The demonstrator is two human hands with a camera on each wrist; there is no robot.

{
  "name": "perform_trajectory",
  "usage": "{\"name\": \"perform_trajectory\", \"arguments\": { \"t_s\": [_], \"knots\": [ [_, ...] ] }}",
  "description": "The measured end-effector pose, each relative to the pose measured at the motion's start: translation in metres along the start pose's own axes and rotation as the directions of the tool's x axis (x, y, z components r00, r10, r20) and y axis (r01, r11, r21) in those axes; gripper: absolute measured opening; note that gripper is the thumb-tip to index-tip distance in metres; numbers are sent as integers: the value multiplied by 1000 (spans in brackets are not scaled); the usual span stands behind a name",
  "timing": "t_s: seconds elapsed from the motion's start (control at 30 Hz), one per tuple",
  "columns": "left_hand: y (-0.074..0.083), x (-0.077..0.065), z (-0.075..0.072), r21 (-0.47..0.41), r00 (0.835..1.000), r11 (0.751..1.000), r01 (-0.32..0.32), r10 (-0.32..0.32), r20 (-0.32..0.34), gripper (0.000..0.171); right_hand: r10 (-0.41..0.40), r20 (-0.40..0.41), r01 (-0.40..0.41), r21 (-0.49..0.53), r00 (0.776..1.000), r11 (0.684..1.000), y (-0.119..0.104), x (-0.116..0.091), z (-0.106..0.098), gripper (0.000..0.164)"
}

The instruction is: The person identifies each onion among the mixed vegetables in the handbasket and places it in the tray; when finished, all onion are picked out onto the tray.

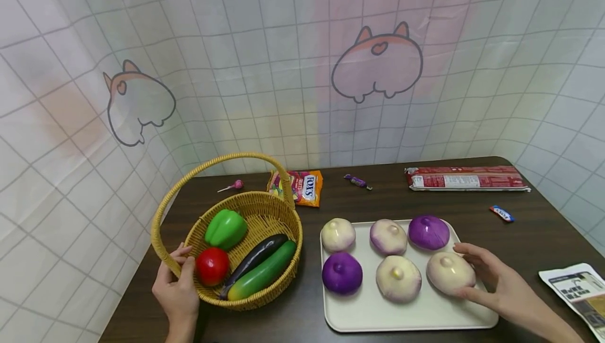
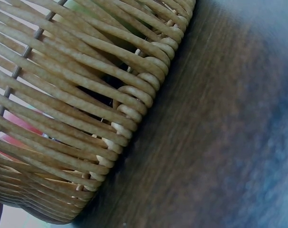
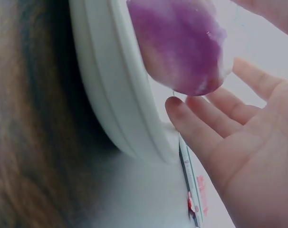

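Observation:
At the left my left hand grips the rim of a wicker basket beside the base of its tall handle. In it lie a green bell pepper, a red tomato, an eggplant and a green cucumber-like vegetable. My right hand holds a pale turnip between thumb and fingers at the tray's right side. Its purple underside shows in the right wrist view, where lower fingers spread loosely. Several other turnips, pale and purple, sit on the white tray.
Behind the basket lie a lollipop and a candy bag. A purple wrapped candy, a long red package and a small blue candy lie farther back. A white packet rests at the right edge.

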State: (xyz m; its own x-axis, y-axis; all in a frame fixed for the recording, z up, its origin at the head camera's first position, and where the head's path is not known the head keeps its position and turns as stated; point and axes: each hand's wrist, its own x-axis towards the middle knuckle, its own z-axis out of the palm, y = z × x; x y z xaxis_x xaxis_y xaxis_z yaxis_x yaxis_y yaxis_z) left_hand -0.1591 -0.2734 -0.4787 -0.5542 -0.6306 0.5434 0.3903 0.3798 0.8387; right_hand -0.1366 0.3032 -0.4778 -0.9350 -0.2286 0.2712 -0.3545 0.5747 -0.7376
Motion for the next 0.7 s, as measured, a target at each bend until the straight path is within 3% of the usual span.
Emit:
{"name": "perform_trajectory", "arguments": {
  "t_s": [0.17,0.37,0.5,0.63,0.7],
  "knots": [
    [-2,2,1,5,1000,1000,0,0,5,5,51,-96,-51,5,994,999,3,3,-4,54],
    [3,5,0,39,999,999,-35,35,6,4,87,-246,-77,51,965,996,4,7,-5,32],
    [31,6,-1,103,990,985,-135,138,-14,15,105,-341,-95,46,934,994,2,10,-5,27],
    [59,3,0,40,967,972,-232,235,-102,41,145,-434,-139,45,889,989,0,11,-4,28],
    [72,1,6,-53,927,942,-331,314,-204,45,157,-459,-146,59,874,987,-3,12,-4,29]
  ]
}}
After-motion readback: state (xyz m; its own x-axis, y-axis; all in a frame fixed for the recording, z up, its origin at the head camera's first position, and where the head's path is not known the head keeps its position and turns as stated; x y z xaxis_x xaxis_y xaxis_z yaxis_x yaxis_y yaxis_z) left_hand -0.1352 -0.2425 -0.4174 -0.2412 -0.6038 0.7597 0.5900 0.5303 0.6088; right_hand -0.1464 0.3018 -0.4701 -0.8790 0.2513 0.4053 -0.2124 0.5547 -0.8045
